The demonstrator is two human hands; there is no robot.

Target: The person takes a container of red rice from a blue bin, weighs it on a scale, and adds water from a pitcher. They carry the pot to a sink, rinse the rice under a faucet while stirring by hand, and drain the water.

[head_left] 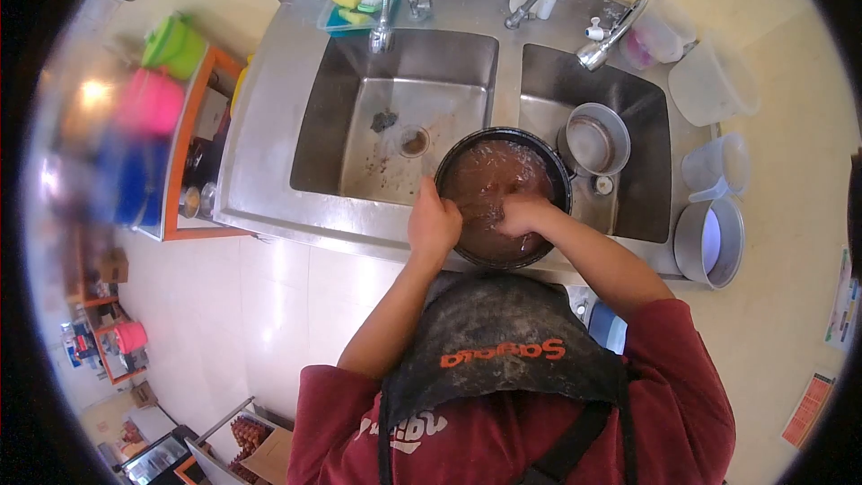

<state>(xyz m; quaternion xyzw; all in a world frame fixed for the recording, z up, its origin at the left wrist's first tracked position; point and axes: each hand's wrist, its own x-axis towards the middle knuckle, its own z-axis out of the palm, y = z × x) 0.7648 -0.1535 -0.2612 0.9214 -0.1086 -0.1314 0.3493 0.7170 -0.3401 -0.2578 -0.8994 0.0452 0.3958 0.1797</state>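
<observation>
While left fingers point(431, 208) clamp the round black pot point(503, 134), right fingers point(514, 213) curl — half-submerged.

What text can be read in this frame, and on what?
Apron: one orange word, upside down from this view, not surely legible.
Red shirt: white lettering, half hidden by the apron, unreadable.
Sheets at the right edge: print too small to read.
</observation>
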